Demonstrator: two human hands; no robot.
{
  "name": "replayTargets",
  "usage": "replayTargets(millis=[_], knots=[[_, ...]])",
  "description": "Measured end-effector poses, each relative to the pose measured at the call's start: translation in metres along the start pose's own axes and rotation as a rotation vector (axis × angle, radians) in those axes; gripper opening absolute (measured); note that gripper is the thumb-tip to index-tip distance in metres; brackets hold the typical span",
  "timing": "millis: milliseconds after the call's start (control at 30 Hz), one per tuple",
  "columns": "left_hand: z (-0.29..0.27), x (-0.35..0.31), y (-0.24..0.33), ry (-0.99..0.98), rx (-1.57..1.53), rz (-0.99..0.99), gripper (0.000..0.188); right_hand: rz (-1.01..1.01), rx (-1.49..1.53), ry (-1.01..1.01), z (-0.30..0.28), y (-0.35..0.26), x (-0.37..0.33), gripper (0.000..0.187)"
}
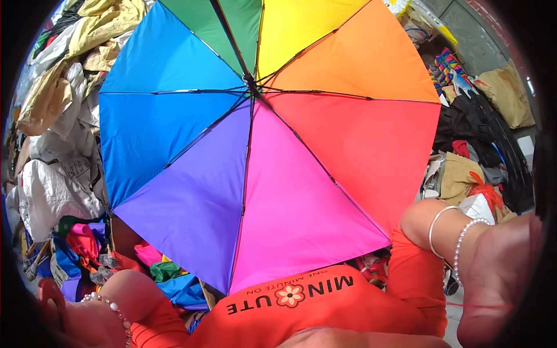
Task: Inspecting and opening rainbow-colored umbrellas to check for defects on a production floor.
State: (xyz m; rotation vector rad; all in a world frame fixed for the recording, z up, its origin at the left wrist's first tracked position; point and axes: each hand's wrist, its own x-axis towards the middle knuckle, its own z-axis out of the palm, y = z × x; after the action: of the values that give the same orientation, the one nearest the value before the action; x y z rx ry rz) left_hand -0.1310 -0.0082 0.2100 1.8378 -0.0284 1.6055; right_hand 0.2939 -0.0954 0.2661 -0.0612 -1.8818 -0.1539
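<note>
An open rainbow-coloured umbrella fills the middle of the view, its inside with black ribs facing me. Its dark shaft runs from the hub out past the top edge. Neither hand is seen touching the umbrella. My left hand, with a beaded bracelet at the wrist, is raised close at the lower left. At the lower right my right hand is also raised, wearing a bangle and a pearl bracelet on that arm. The dark rim hides most of the fingers of both, and whatever they may hold.
Piled pale sacks and cloth bags line the left side. Colourful folded fabric lies below them, partly behind the umbrella. On the right are dark bundles and a brown paper bag.
</note>
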Motion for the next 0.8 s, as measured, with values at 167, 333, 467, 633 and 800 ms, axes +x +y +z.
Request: replayTargets(millis=[167,333,467,633,800], knots=[[0.005,-0.002,-0.002,0.018,-0.126,-0.063,0.02,0.029,0.03,0.061,0.012,0.013,-0.012,0.035],[0.006,-0.009,0.001,0.049,-0.233,-0.108,0.021,0.076,0.058,0.105,0.032,0.017,-0.024,0.035],[0.0,-0.009,0.003,0.044,-0.304,-0.109,0.022,0.116,0.042,0.116,0.036,0.015,-0.028,0.036],[-0.013,-0.006,0.007,0.025,-0.484,-0.068,0.023,0.161,0.073,0.121,0.044,0.015,-0.035,0.037],[-0.002,0.008,0.005,-0.076,-0.889,-0.084,0.024,0.171,0.105,0.115,0.045,0.022,-0.035,0.037]])
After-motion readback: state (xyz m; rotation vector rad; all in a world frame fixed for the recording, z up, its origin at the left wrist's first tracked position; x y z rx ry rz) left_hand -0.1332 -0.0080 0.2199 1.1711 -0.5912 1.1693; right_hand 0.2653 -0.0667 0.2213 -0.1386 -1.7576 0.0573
